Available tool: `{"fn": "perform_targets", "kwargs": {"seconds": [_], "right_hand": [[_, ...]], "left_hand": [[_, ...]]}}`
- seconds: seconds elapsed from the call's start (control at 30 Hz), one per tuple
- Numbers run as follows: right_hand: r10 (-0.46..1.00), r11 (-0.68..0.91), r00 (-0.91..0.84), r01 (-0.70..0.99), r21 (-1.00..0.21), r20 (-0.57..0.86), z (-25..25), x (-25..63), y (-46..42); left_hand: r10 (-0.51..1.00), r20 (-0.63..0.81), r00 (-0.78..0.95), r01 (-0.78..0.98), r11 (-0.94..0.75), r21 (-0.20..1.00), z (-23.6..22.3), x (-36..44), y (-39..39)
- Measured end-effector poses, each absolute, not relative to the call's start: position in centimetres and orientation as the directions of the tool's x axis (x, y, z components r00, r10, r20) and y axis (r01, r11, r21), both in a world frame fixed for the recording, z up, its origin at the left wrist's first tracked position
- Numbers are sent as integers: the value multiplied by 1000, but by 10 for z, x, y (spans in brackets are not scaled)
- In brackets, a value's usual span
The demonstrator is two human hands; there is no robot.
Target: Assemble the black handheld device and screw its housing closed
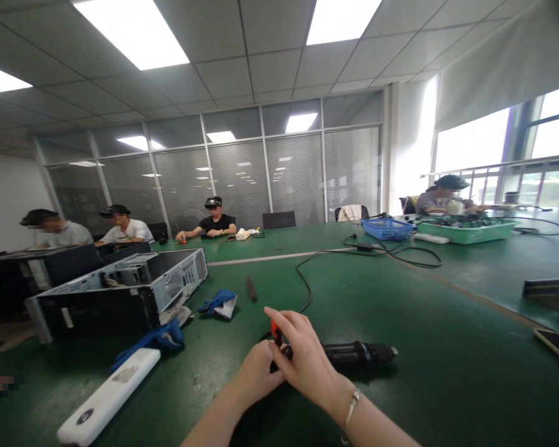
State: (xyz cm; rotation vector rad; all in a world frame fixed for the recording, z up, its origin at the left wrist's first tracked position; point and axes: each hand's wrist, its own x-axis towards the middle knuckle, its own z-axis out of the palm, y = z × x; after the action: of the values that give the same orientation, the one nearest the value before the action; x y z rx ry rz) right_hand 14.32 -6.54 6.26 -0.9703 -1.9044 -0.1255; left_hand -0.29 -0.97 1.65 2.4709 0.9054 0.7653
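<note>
Both of my hands meet over the green table, in front of me. My left hand [259,371] is closed, and what its fingers hold is hidden behind the knuckles. Against it lies my right hand [310,360], index finger stretched forward and thumb bent in. A small orange-and-black piece [276,331] shows between the hands, at the right fingers. Behind the right hand a black electric screwdriver [361,354] lies on the table, its tip pointing right; its rear end is hidden by my hands.
An open computer case [102,304] stands at left, with blue gloves [220,304] and a long white case [112,397] nearby. A dark rod [251,290] and a black cable [307,282] lie ahead. Blue [387,231] and green baskets [466,234] stand farther back. Several people sit around.
</note>
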Motion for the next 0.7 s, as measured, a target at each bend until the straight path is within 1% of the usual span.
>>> {"fn": "perform_targets", "kwargs": {"seconds": [0.1,0.23,0.3,0.43,0.5,0.6,0.7], "right_hand": [[558,708,-280,652,-271,781,63,143,-65],[556,630,-243,748,-212,795,62,144,-63],[556,638,-234,735,-230,797,62,143,-65],[562,712,-266,637,-295,783,64,143,-67],[560,699,-274,662,-269,782,63,143,-65],[559,628,-240,748,-217,794,61,145,-61],[568,633,-237,738,-234,788,62,144,-63]], "left_hand": [[689,353,633,473,-706,528,18,-3,-10],[673,333,660,464,-715,523,19,-2,-12],[688,326,648,487,-703,518,19,-2,-12],[703,336,626,503,-694,516,20,-3,-12],[692,328,644,493,-702,514,21,-2,-13],[682,305,664,492,-706,509,22,-3,-13],[694,297,655,507,-696,509,19,-3,-12]]}}
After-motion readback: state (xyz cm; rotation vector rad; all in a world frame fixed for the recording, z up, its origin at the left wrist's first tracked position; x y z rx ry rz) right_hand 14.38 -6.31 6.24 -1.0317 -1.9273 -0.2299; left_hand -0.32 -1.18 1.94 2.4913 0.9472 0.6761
